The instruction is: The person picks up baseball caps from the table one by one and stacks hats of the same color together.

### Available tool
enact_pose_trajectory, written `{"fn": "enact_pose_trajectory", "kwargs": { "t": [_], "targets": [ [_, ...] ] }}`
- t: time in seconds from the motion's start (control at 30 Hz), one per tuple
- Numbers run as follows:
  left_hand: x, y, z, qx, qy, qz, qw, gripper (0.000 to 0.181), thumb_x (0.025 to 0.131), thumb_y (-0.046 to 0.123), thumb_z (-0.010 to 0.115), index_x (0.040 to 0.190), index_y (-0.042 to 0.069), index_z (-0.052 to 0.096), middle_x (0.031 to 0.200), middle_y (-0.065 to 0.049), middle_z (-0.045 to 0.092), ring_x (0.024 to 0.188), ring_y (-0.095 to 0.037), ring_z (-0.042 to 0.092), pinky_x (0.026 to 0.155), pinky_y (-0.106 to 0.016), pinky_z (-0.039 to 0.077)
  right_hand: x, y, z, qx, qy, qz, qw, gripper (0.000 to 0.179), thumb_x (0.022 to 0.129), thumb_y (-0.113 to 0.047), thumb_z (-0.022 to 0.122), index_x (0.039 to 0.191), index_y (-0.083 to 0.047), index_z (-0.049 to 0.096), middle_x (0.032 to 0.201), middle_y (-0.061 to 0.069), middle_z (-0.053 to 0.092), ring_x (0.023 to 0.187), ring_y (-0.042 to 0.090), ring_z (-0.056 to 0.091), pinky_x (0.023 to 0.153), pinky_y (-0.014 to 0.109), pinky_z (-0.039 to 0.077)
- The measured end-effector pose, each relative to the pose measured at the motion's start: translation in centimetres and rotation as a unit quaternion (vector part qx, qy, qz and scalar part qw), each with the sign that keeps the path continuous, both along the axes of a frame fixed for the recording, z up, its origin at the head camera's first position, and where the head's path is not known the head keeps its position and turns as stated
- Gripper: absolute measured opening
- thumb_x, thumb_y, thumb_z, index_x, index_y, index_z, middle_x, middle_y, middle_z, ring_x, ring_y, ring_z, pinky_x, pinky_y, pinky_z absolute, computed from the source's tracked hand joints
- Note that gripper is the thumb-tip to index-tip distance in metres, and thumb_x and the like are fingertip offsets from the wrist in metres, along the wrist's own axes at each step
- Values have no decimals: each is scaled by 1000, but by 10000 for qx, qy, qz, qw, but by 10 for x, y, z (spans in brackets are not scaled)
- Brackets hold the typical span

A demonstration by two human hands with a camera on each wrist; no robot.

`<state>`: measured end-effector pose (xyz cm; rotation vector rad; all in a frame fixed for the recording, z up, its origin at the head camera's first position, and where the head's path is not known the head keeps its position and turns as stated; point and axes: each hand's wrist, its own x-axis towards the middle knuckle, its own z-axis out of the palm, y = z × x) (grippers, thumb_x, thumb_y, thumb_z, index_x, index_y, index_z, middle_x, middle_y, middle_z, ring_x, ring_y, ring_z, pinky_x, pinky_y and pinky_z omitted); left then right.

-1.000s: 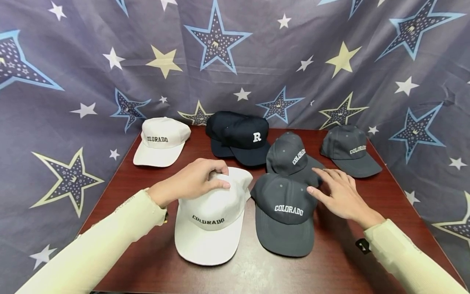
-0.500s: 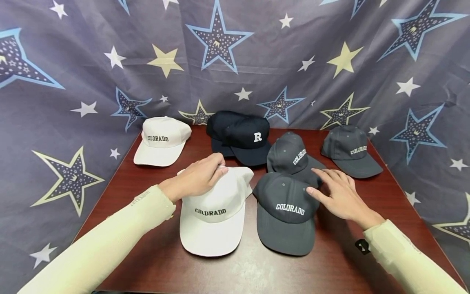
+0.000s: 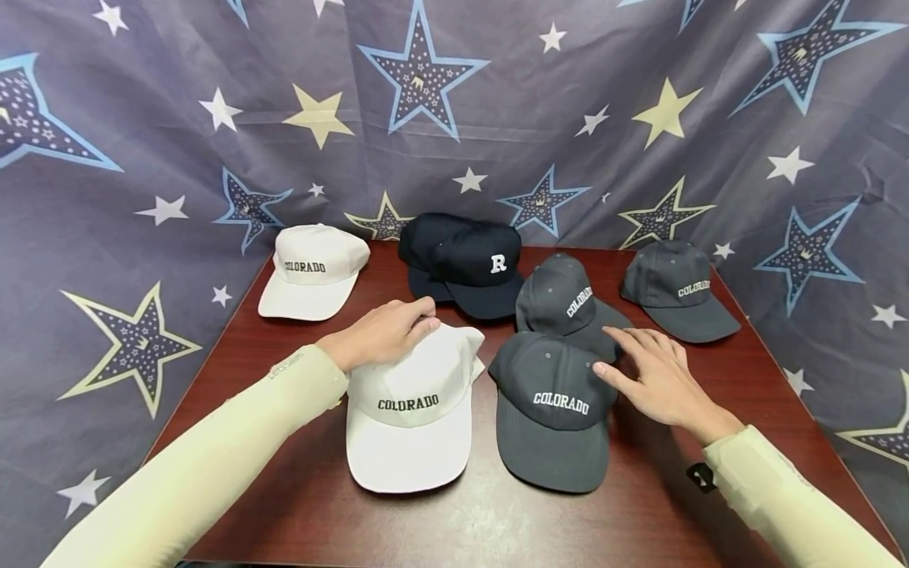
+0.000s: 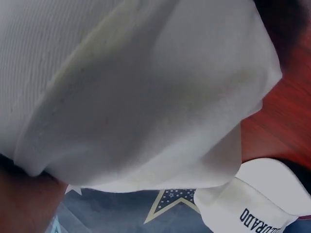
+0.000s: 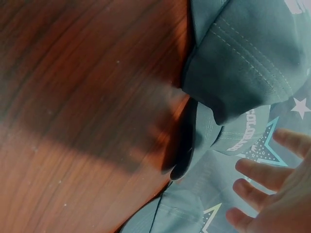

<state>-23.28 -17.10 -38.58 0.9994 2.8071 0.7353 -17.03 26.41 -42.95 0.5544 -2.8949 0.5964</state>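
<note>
In the head view, my left hand [image 3: 387,333] is at the top of a white cap [image 3: 408,394] marked COLORADO, pinching its crown between thumb and fingers. The fingertips behind the crown are hidden. White fabric [image 4: 146,107] fills most of the left wrist view. Beside it a dark grey COLORADO cap [image 3: 557,394] lies brim towards me. Over that cap's right side, my right hand [image 3: 660,375] has its fingers spread and relaxed, thumb near the crown. The right wrist view shows these fingers [image 5: 262,174] holding nothing. Another grey cap [image 3: 557,296] lies just behind.
At the back of the reddish-brown table [image 3: 490,532] are a second white cap [image 3: 316,264], overlapping navy caps [image 3: 476,256], the front one with an R, and a grey cap [image 3: 675,284] at the right. A star-patterned cloth [image 3: 454,95] hangs behind and along the sides.
My left hand and the front white cap have moved away from me, and the hand has drawn back to the crown's top. The right hand and other caps stay put.
</note>
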Motion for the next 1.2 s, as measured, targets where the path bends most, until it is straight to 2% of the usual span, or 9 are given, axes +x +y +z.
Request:
{"fn": "enact_pose_trajectory", "kwargs": {
  "t": [0.17,0.3,0.47,0.63,0.87,1.2],
  "targets": [
    [-4,-3,-3,108,-122,-274,9995,19,108,24,53,91,17,50,68,4,42,63,-14,47,65,-32,38,-1,0,-2,-4,-31,-21,10000,68,99,-54,61,153,-14,47,147,20,49,139,47,32,103,69,21],
    [-3,-8,-6,-60,-178,-249,9995,19,108,25,55,90,19,52,70,5,44,67,-13,49,67,-32,39,-1,0,-2,-3,-55,-14,10000,68,99,-54,60,153,-14,47,147,20,48,139,47,32,104,69,20],
    [0,-13,-11,-324,13,-148,9994,21,107,28,55,88,21,51,68,6,43,67,-15,50,64,-33,40,-1,1,-2,-5,-30,-24,10000,68,99,-54,60,153,-14,47,147,20,49,138,47,33,103,69,21],
    [0,-15,-13,-289,71,-119,9995,21,107,28,55,87,22,50,67,7,43,69,-16,51,64,-34,41,0,1,-3,-21,-9,-10,10000,68,99,-53,61,153,-14,47,146,20,49,138,46,33,103,68,21],
    [-2,-22,-20,-267,-29,-73,9996,20,108,30,53,90,22,50,69,6,43,70,-15,52,66,-34,42,1,1,-3,-31,8,-24,10000,68,99,-53,61,152,-14,48,146,20,49,139,46,33,104,68,21],
    [-1,-23,-13,-239,127,-132,9995,14,107,32,55,94,26,56,76,9,53,77,-13,56,71,-35,45,2,2,-4,3,3,-48,10000,67,99,-53,60,153,-15,47,145,20,50,138,47,33,102,69,22]
  ]
}}
